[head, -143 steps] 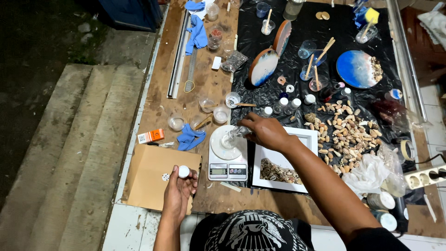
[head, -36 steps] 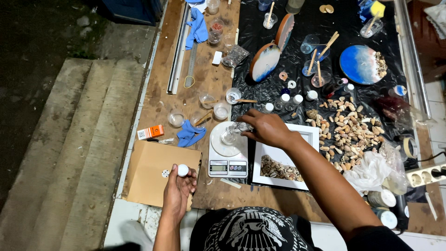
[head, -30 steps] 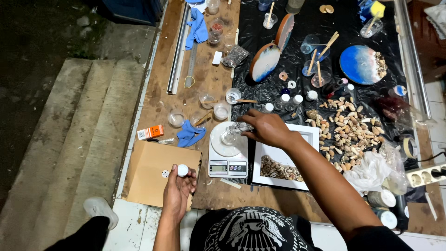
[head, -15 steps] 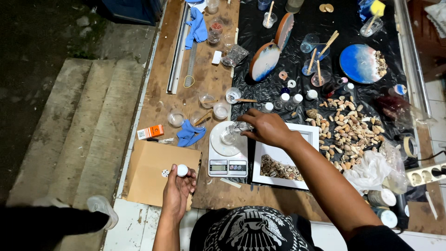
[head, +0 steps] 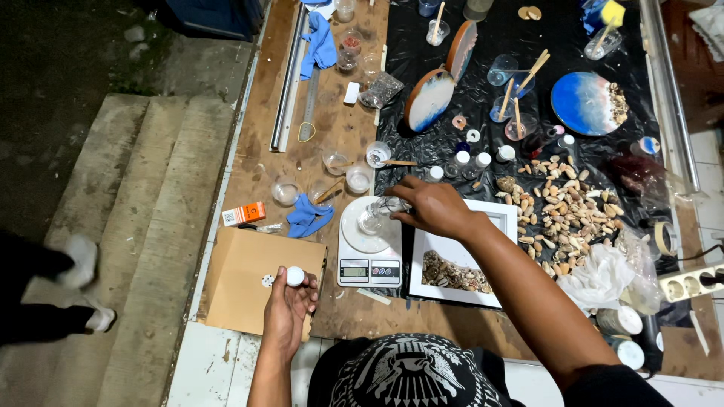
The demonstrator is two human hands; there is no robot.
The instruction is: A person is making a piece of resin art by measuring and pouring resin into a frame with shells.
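White cap [head: 295,276] is held at the fingertips of the left hand [head: 287,305], over a cardboard box [head: 253,280] at the near table edge. A small bottle [head: 394,204] is gripped in the closed right hand [head: 431,207] and tilted over a clear cup [head: 371,219], which stands on a white scale [head: 369,249]. A white tray [head: 461,264] of shells lies just beside the scale. A blue cloth [head: 308,217] lies near the box.

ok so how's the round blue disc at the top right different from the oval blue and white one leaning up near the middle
The round disc lies flat on the black sheet; the oval piece stands tilted on edge. The round disc is mostly deep blue with shells along one side; the oval piece is paler and shows none. Both are glossy blue and white.
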